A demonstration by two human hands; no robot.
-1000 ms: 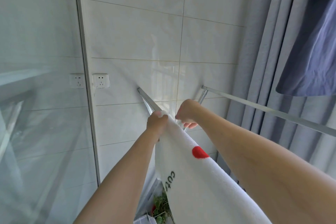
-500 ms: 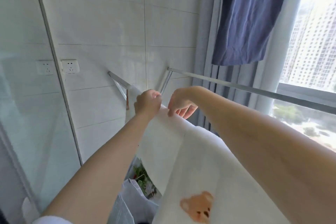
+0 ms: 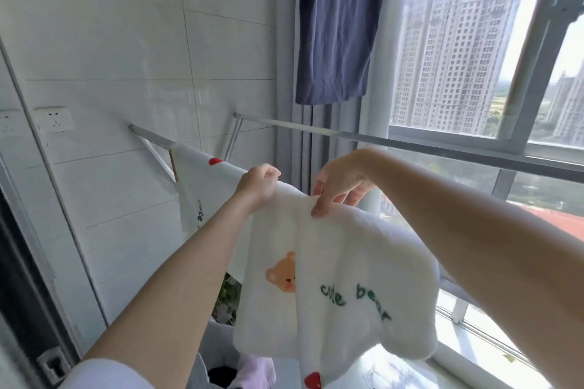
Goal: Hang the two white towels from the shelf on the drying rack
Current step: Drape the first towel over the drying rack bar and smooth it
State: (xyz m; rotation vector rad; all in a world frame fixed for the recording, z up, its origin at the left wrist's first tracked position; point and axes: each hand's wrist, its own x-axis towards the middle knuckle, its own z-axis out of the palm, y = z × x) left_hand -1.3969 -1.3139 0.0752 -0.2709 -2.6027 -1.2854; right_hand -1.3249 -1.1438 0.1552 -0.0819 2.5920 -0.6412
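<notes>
Two white towels on the near bar of the drying rack (image 3: 151, 136), which runs from the tiled wall (image 3: 126, 41) toward the camera.

Far towel (image 3: 202, 186): draped over the bar close to the wall end, red spot near its top fold, green lettering lower down. Its left edge hangs just past the rack's diagonal brace; a short bare stretch of bar remains between it and the wall.

Near towel (image 3: 335, 278): bear print and green "cute bear" text facing the camera, red spot at the bottom hem. Its top fold sits at bar height and overlaps or touches the far towel's right side; cannot tell which.

Left hand (image 3: 260, 181): fingers curled tight into a fist on the top fold where the two towels meet. Which towel it grips is unclear.

Right hand (image 3: 339, 185): thumb and forefinger pinching the near towel's top fold, other fingers loosely spread behind it.

Second bar (image 3: 410, 144) runs parallel, well apart, bare along its whole visible length. A dark blue shirt (image 3: 338, 25) hangs above it by the curtain (image 3: 316, 117), clear of both towels. Window (image 3: 474, 57) to the right.
</notes>
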